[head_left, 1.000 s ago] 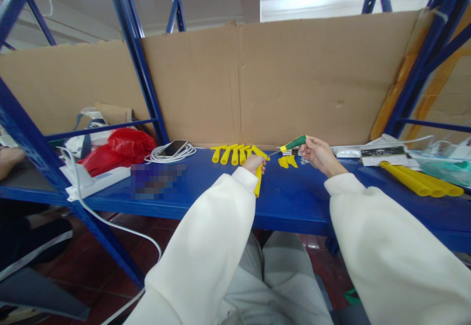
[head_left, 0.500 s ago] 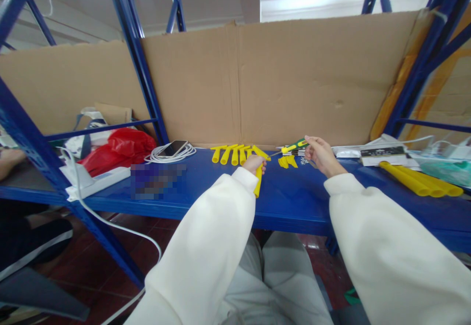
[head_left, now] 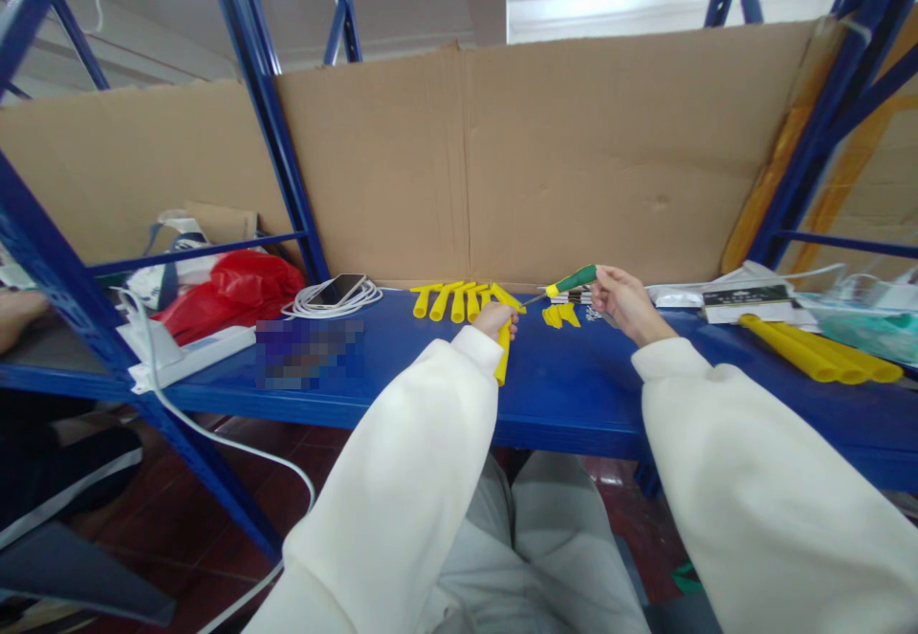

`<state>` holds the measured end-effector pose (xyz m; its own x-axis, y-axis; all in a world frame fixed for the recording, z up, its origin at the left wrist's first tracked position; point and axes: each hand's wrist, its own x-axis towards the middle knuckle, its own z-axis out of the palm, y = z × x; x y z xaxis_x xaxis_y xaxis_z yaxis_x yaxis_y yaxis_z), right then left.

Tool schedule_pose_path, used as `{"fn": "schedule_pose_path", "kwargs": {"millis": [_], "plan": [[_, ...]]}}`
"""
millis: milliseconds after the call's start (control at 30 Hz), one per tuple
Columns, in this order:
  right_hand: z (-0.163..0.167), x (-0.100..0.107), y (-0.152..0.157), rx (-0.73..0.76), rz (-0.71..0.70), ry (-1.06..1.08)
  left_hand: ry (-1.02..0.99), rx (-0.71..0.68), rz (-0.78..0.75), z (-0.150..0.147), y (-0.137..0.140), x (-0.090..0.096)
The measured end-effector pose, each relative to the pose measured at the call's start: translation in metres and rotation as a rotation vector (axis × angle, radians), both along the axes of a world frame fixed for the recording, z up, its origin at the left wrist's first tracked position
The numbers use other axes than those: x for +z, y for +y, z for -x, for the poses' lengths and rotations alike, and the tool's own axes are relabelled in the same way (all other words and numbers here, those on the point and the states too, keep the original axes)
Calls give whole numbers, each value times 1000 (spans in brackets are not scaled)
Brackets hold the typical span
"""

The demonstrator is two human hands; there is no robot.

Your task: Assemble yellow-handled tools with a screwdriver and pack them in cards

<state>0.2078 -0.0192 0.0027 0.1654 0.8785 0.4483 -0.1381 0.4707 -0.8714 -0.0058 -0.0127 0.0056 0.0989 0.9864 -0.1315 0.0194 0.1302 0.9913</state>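
Note:
My right hand point(head_left: 622, 301) grips the end of a screwdriver point(head_left: 574, 280) with a green and yellow handle. Its thin shaft points left toward my left hand point(head_left: 494, 320), which is closed around a yellow tube point(head_left: 504, 359); the tube's lower end shows below the fingers. Where the tip meets the work is too small to make out. Several more yellow tubes point(head_left: 457, 303) lie in a row left of my left hand. Small yellow pieces point(head_left: 560, 315) rest between the two hands, in front of some thin black-and-white items point(head_left: 572, 297).
On the right lie several longer yellow tubes point(head_left: 818, 352) beside a black-and-white box point(head_left: 750, 303). A phone point(head_left: 337, 291) on a coiled white cable, a red bag point(head_left: 233, 292) and a power strip point(head_left: 205, 355) are at left. Cardboard point(head_left: 559, 156) stands behind the blue shelf point(head_left: 574, 404).
The screwdriver handle has turned about its length, showing mostly green now where more yellow showed before. Both hands stay in nearly the same place.

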Motion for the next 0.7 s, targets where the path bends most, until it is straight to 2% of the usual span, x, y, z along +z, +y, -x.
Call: {"fn": "schedule_pose_path", "kwargs": {"millis": [233, 700], "plan": [[1, 0, 1, -74, 5, 16, 3, -12, -9, 0, -1, 1], [-1, -1, 2, -67, 32, 20, -30, -27, 1, 0, 1, 1]]}}
